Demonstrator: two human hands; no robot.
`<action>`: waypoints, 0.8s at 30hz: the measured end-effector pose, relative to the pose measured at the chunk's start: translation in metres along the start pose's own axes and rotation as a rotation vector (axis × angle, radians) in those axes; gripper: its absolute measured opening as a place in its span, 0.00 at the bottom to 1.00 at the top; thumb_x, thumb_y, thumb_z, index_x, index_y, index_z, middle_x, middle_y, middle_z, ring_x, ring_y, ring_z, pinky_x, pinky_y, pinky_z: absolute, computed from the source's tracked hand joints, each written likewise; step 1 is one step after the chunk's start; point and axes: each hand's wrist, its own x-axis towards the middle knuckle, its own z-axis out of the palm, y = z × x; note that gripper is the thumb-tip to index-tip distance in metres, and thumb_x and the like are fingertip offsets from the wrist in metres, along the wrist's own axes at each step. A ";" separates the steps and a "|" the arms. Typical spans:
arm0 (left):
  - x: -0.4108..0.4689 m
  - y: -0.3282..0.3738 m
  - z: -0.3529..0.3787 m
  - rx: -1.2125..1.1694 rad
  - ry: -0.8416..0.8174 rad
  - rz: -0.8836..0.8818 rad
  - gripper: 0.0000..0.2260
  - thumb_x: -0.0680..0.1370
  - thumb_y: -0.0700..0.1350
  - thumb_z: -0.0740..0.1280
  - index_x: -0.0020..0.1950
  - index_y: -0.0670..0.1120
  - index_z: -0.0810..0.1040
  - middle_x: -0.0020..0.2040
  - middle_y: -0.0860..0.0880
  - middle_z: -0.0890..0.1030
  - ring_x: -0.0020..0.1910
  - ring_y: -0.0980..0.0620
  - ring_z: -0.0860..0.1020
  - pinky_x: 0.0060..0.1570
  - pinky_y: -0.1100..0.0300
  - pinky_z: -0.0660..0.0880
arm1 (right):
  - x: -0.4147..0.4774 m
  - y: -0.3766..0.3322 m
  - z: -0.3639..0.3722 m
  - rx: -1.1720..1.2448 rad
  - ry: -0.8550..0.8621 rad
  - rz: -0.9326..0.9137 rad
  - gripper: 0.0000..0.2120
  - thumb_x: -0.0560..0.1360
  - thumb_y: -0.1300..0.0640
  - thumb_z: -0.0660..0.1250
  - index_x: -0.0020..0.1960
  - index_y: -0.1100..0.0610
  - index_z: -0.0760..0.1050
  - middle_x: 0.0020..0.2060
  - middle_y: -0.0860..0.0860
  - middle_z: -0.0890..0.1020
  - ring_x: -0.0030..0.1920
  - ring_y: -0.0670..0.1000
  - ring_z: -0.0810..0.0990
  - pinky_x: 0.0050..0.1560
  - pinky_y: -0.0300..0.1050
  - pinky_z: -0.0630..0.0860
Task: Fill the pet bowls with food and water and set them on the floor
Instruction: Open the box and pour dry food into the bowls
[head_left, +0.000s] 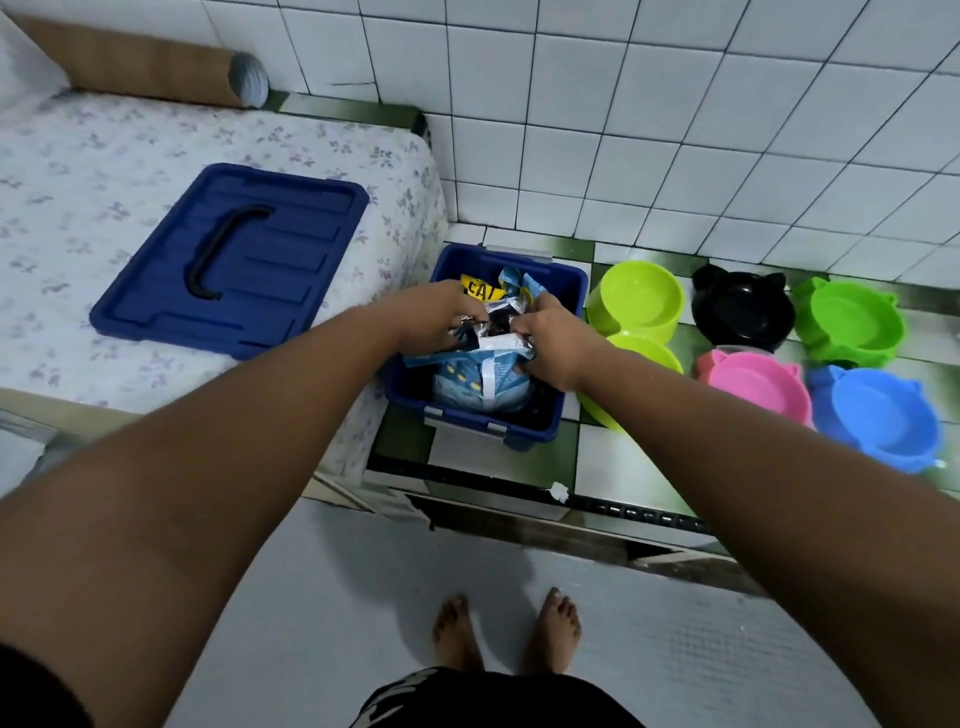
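Checkered floor (608, 467): blue bin (540, 423) w/ cat-food bag (467, 379) inside, both hands (441, 317) (550, 343) clenched on bag top; bowls (639, 299) beside.

Navy bin (470, 415) and lid (228, 260); lime (636, 299), black (743, 312), green (852, 325), pink (756, 387), blue bowls (878, 410); floral bedsheet (78, 171).

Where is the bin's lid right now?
Head view, left side: the blue lid lies flat, handle up, on the floral bed, just left of the open blue bin where the left hand and right hand grip the food bag.
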 end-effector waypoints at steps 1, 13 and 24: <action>-0.001 -0.001 0.000 -0.004 0.017 0.004 0.13 0.78 0.42 0.72 0.61 0.53 0.80 0.54 0.49 0.69 0.52 0.46 0.75 0.54 0.51 0.74 | -0.001 0.000 0.001 0.003 0.007 0.006 0.15 0.71 0.57 0.76 0.55 0.56 0.77 0.61 0.59 0.69 0.53 0.60 0.78 0.58 0.50 0.76; -0.028 -0.013 -0.010 -0.002 0.113 -0.046 0.10 0.75 0.41 0.74 0.40 0.53 0.75 0.46 0.49 0.79 0.46 0.49 0.77 0.49 0.48 0.78 | -0.013 0.001 0.002 0.042 0.073 0.006 0.12 0.73 0.57 0.74 0.43 0.54 0.69 0.41 0.52 0.76 0.44 0.56 0.76 0.41 0.42 0.64; -0.048 -0.016 -0.026 -0.232 0.343 0.008 0.07 0.77 0.38 0.72 0.49 0.49 0.76 0.53 0.47 0.78 0.51 0.46 0.78 0.50 0.51 0.77 | -0.027 -0.001 -0.020 0.335 0.328 -0.097 0.09 0.73 0.61 0.72 0.42 0.51 0.73 0.40 0.47 0.78 0.43 0.52 0.76 0.40 0.42 0.66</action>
